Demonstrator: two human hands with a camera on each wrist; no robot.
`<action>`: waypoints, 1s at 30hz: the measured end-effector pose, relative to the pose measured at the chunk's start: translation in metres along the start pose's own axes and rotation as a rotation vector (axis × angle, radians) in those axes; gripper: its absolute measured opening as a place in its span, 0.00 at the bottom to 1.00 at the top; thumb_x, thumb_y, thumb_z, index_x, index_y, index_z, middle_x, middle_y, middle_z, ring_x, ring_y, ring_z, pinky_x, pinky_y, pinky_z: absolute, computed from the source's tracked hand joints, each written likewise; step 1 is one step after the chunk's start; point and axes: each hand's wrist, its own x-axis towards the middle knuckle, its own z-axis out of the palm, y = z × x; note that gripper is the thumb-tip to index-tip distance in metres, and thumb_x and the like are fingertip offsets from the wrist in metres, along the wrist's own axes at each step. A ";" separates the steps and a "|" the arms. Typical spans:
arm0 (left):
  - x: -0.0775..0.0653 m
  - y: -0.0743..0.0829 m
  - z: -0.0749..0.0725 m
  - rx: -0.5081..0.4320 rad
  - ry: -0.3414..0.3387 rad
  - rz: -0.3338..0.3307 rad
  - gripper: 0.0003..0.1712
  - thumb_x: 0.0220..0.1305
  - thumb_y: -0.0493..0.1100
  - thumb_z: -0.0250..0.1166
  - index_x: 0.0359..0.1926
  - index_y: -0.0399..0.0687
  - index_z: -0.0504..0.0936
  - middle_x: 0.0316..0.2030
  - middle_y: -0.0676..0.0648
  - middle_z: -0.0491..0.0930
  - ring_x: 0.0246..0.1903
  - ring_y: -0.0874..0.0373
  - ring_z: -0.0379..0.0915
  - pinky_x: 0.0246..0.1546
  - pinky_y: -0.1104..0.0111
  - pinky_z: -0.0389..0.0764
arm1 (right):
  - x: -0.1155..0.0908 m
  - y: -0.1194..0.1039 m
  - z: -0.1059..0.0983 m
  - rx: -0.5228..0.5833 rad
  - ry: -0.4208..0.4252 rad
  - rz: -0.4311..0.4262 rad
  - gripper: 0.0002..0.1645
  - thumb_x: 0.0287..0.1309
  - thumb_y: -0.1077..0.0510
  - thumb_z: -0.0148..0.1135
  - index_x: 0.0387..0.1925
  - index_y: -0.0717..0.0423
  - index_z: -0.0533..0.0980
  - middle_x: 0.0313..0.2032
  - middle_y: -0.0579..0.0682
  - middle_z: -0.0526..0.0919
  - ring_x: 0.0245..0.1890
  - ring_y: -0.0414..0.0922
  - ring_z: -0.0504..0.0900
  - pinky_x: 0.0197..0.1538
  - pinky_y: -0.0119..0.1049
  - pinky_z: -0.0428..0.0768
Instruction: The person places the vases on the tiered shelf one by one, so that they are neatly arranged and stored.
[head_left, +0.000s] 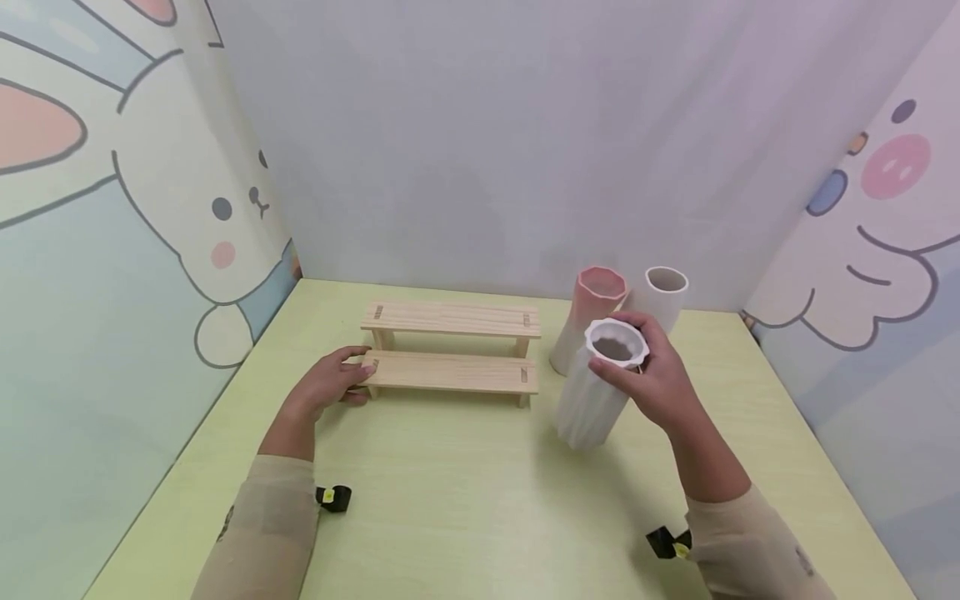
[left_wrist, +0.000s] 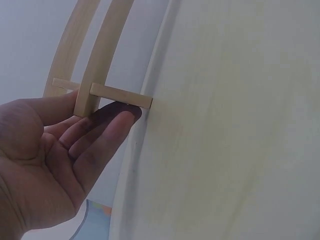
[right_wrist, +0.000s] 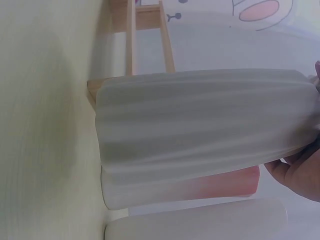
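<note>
A two-tier wooden shelf [head_left: 450, 371] stands on the table, its rear step higher than its front one. At the left end of the front step, my left hand [head_left: 337, 385] grips the board, thumb on top and fingers beside and below. In the left wrist view those fingers [left_wrist: 102, 145] reach around the shelf's leg [left_wrist: 122, 95]. My right hand [head_left: 656, 375] holds a white ribbed vase [head_left: 588, 404] by its scalloped rim, thumb at the near side. The vase leans, with its base close over the table, right of the shelf. In the right wrist view its ribbed side [right_wrist: 200, 125] fills the middle.
Behind the held vase stand a pink-and-white vase [head_left: 588, 312] and a plain white vase [head_left: 666, 292], partly hidden. The pale yellow table [head_left: 450, 500] meets a plain curtain [head_left: 487, 150] at the back and cartoon-printed panels [head_left: 150, 192] on both sides.
</note>
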 end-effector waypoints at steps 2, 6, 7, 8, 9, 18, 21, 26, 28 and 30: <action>0.000 0.000 0.000 0.003 -0.002 0.000 0.40 0.72 0.51 0.59 0.76 0.44 0.53 0.65 0.27 0.67 0.48 0.46 0.82 0.47 0.56 0.84 | 0.002 -0.001 0.001 0.003 -0.003 -0.003 0.37 0.53 0.63 0.72 0.62 0.56 0.64 0.48 0.48 0.75 0.45 0.39 0.78 0.42 0.29 0.81; 0.000 -0.002 0.001 -0.003 0.001 -0.001 0.39 0.72 0.50 0.59 0.76 0.44 0.53 0.65 0.27 0.67 0.49 0.46 0.82 0.47 0.57 0.85 | 0.007 -0.003 0.002 0.023 -0.015 -0.006 0.37 0.53 0.62 0.72 0.62 0.55 0.64 0.48 0.49 0.75 0.45 0.40 0.78 0.42 0.30 0.81; 0.001 -0.002 0.001 -0.005 0.003 -0.001 0.39 0.72 0.50 0.59 0.76 0.44 0.53 0.65 0.27 0.67 0.49 0.46 0.82 0.47 0.57 0.85 | 0.009 -0.004 0.003 0.027 -0.017 -0.009 0.37 0.53 0.62 0.72 0.62 0.55 0.65 0.48 0.49 0.75 0.45 0.41 0.78 0.42 0.30 0.81; 0.000 -0.002 0.001 -0.008 0.004 -0.003 0.39 0.72 0.50 0.59 0.76 0.44 0.53 0.65 0.27 0.67 0.49 0.45 0.82 0.46 0.57 0.85 | 0.010 -0.004 0.003 0.031 -0.020 -0.012 0.37 0.53 0.63 0.72 0.62 0.55 0.65 0.48 0.49 0.75 0.45 0.41 0.78 0.43 0.30 0.81; 0.000 -0.002 0.002 -0.010 0.006 -0.005 0.39 0.72 0.49 0.59 0.76 0.44 0.53 0.65 0.27 0.67 0.50 0.45 0.82 0.46 0.58 0.85 | 0.012 -0.005 0.003 0.030 -0.022 -0.016 0.36 0.53 0.62 0.71 0.62 0.54 0.65 0.48 0.49 0.75 0.45 0.41 0.78 0.43 0.30 0.81; 0.002 -0.001 0.001 -0.017 0.009 -0.018 0.38 0.73 0.49 0.58 0.76 0.46 0.53 0.66 0.28 0.66 0.52 0.43 0.80 0.45 0.57 0.85 | 0.024 -0.012 0.006 0.045 -0.037 -0.034 0.35 0.54 0.62 0.71 0.61 0.54 0.65 0.48 0.49 0.75 0.46 0.44 0.78 0.43 0.31 0.82; 0.001 -0.002 0.001 -0.013 0.015 -0.015 0.38 0.72 0.50 0.59 0.76 0.47 0.54 0.65 0.28 0.67 0.50 0.46 0.81 0.44 0.59 0.86 | 0.028 -0.016 0.008 0.056 -0.038 -0.045 0.35 0.54 0.63 0.71 0.60 0.55 0.65 0.49 0.49 0.75 0.47 0.44 0.77 0.43 0.30 0.81; 0.001 -0.002 0.002 -0.018 0.016 -0.010 0.38 0.72 0.50 0.59 0.76 0.47 0.54 0.65 0.28 0.67 0.51 0.46 0.81 0.44 0.58 0.86 | 0.039 -0.017 0.012 0.102 -0.041 -0.126 0.36 0.51 0.67 0.71 0.60 0.60 0.66 0.58 0.50 0.72 0.53 0.44 0.75 0.48 0.29 0.78; 0.001 -0.002 0.002 -0.024 0.016 -0.010 0.38 0.72 0.50 0.59 0.76 0.46 0.54 0.65 0.28 0.67 0.51 0.45 0.80 0.45 0.58 0.85 | 0.043 -0.017 0.014 0.117 -0.046 -0.168 0.37 0.51 0.68 0.71 0.61 0.64 0.65 0.63 0.54 0.69 0.55 0.44 0.74 0.50 0.28 0.77; 0.002 -0.002 0.002 -0.026 0.011 -0.008 0.38 0.72 0.50 0.59 0.76 0.46 0.54 0.65 0.28 0.67 0.52 0.45 0.80 0.45 0.58 0.85 | 0.046 -0.017 0.015 0.127 -0.051 -0.193 0.38 0.50 0.69 0.71 0.62 0.67 0.64 0.65 0.59 0.66 0.56 0.44 0.73 0.50 0.28 0.76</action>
